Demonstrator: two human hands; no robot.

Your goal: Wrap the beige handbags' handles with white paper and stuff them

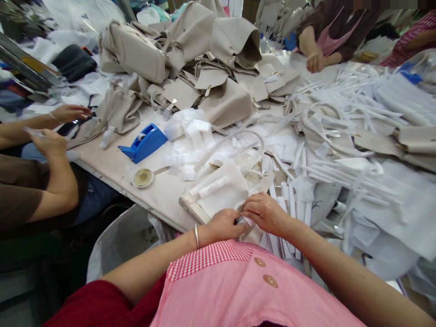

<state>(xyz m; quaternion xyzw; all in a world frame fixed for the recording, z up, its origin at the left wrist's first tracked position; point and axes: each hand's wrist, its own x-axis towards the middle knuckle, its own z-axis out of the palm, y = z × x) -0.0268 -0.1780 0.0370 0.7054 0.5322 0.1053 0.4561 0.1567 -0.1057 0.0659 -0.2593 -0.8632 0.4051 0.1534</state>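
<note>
A light beige handbag (pixel 221 190) lies on the table in front of me, with a white paper strip (pixel 214 186) across its face. At the bag's right end, my left hand (pixel 223 224) and my right hand (pixel 264 211) meet, fingers pinched together around a small white wrapping piece (pixel 248 220). The fingertips of both hands are partly hidden by each other. A pale strap curves above the bag, over thin white wrapping sheets.
A blue tape dispenser (pixel 145 142) and a round dish (pixel 143 178) stand left. Beige bags (pixel 225 102) pile up behind; white strips (pixel 361 181) heap at right. Co-workers' hands are at far left (pixel 51 141) and top right (pixel 316 61). A white sack (pixel 116 240) hangs below the edge.
</note>
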